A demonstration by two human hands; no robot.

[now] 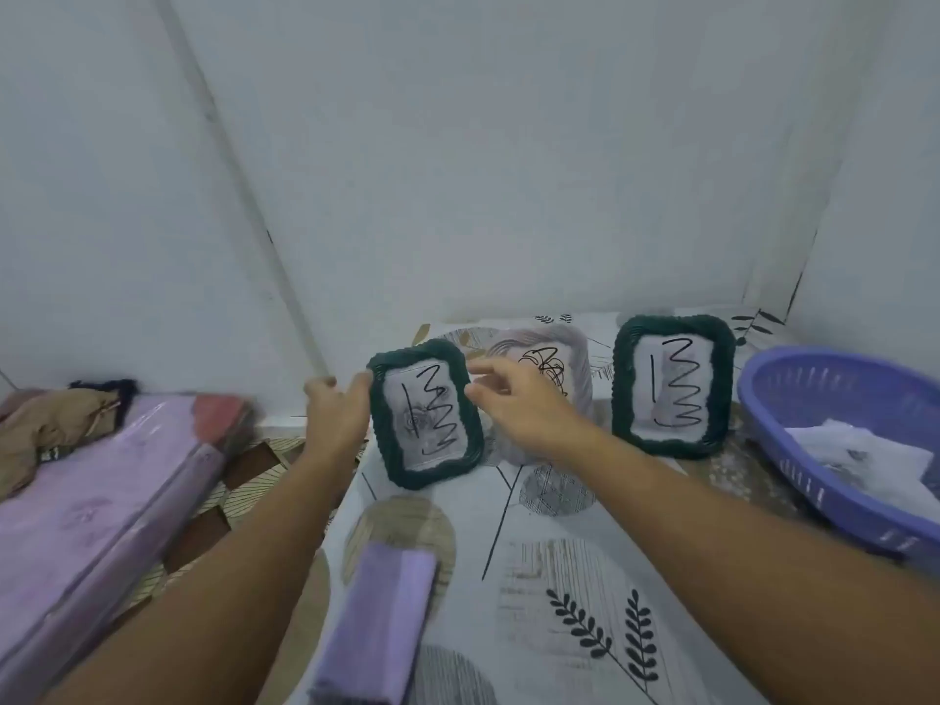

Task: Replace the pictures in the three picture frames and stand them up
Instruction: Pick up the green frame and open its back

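Your left hand [338,417] is gripping the left edge of a dark green, rope-textured rectangular picture frame [426,414], thumb on its rim, and is holding it tilted above the leaf-patterned white tablecloth [534,552]. Your right hand [513,404] is hovering just beside the frame's right edge, fingers loosely spread and holding nothing. A zigzag scribble is showing in this frame. A second matching dark green frame [674,386] is standing upright to the right with the same scribble, near a purple plastic basket [793,399] of white paper. Between them, behind your right hand, a pale grey frame [569,358] with a looping scribble is standing or leaning; which is unclear. You appear to be on the standing-up step for the held frame. Next you are probably needing to open its back stand, hidden from view, and lower it gently so it balances.
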